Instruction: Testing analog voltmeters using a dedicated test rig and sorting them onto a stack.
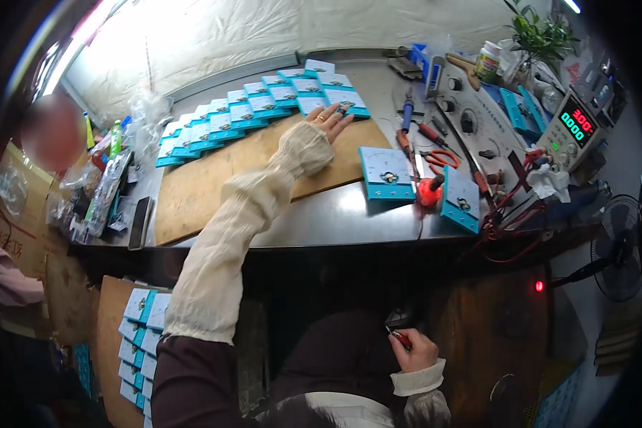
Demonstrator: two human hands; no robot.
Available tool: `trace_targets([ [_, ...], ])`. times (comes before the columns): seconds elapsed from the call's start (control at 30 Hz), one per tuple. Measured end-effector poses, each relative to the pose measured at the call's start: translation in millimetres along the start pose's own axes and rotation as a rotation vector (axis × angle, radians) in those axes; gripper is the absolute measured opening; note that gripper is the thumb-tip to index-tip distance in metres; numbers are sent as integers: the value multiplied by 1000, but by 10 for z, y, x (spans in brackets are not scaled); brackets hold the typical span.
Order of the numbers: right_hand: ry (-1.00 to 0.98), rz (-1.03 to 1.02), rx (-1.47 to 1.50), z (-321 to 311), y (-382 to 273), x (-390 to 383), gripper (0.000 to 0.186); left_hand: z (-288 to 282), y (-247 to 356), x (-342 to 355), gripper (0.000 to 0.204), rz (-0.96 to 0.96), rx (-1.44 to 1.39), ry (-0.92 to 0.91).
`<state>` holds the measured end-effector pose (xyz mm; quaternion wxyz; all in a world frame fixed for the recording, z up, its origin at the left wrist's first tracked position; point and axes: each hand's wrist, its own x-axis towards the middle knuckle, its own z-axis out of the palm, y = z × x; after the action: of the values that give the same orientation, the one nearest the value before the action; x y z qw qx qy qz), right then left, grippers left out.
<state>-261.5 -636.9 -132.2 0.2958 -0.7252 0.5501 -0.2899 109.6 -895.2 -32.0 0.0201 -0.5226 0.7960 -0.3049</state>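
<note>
My left hand [328, 121] reaches across the bench with its fingers stretched out. Its fingertips lie at the near edge of a teal-and-white meter [346, 98] in the end row; whether they touch it I cannot tell. Low over my lap, my right hand [415, 351] is closed round a small red-handled screwdriver [402, 340], its thin tip pointing up and left. More such meters, with pale dial faces and teal bases, stand in overlapping rows [239, 114] along the far side of a wooden board [257, 167].
A single meter [388, 173] stands right of the board, another [461, 200] beyond a red round object [429, 191]. Orange-handled pliers [441, 158], a power supply [571, 132] and cables fill the right. A phone [141, 222] lies left; more meters [132, 353] sit below. Someone is at far left.
</note>
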Motion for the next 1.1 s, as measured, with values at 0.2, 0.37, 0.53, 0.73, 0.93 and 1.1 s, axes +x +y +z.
trace_targets([
  [0.2, 27, 57, -42, -107, 159, -129, 14, 527, -22, 300, 46, -144, -159, 66],
  [0.37, 1, 97, -21, -66, 183, -64, 14, 47, 168, -228, 47, -42, -172, 164],
  [0.53, -2, -22, -4, 37, 126, 28, 13, -454, 264, -1063, 49, -63, -199, 37],
  [0.73, -71, -186, -29, 231, -112, 116, 14, -693, 365, -1749, 61, -859, -288, 266],
  [0.93, -143, -372, -50, 339, -481, 205, 18, -580, 118, -1945, 56, -946, -539, -14],
  [1.1, -144, -447, -31, 429, -639, 252, 20, -441, 230, -2022, 52, -737, -353, 160],
])
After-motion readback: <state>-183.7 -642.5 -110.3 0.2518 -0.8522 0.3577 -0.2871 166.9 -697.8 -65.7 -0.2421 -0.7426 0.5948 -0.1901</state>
